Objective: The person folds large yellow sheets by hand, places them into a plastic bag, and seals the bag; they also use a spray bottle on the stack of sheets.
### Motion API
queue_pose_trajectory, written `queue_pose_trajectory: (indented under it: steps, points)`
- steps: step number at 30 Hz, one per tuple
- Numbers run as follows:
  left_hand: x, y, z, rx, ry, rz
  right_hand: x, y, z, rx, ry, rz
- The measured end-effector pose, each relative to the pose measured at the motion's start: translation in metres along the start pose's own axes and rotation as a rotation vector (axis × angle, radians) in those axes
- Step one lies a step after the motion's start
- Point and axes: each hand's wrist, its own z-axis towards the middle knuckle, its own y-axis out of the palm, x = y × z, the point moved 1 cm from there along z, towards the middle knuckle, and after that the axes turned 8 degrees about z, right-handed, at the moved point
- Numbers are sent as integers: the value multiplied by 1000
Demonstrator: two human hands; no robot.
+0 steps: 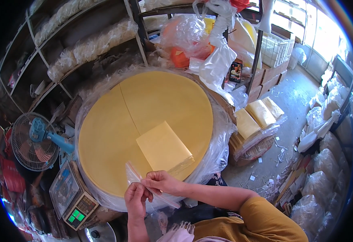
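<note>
My left hand [136, 197] and my right hand [163, 182] are close together at the near edge of a large round yellow surface [104, 133]. Both are closed, fingers pinching a clear plastic zip bag [132, 172] with a reddish strip along its edge. One corner of the bag sticks up past my left fingers, and its strip runs down to the right below my right hand. Just beyond my right hand lies a squared stack of yellow sheets [164, 146]. A thin dark line crosses the round surface, and crumpled clear plastic [218, 161] surrounds its rim.
At left stand a blue fan [35, 141] and a weighing scale [76, 215] with a lit green display. Bagged yellow packs [247, 124] sit to the right. Shelves [59, 48] hold plastic-wrapped bundles. Scraps [277, 157] litter the floor beside filled clear bags [319, 189].
</note>
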Motion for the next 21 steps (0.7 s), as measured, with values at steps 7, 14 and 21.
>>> queue_pose_trajectory:
  steps: [7,14,21]
  points:
    - [3,-2,2,19,-58,91,-19,-8,-7,39,83,-327]
    - [3,5,9,-57,-171,332,-26,-12,-17,123,115,-610]
    - [-3,2,12,-138,-196,305,-35,-13,-22,76,170,-720]
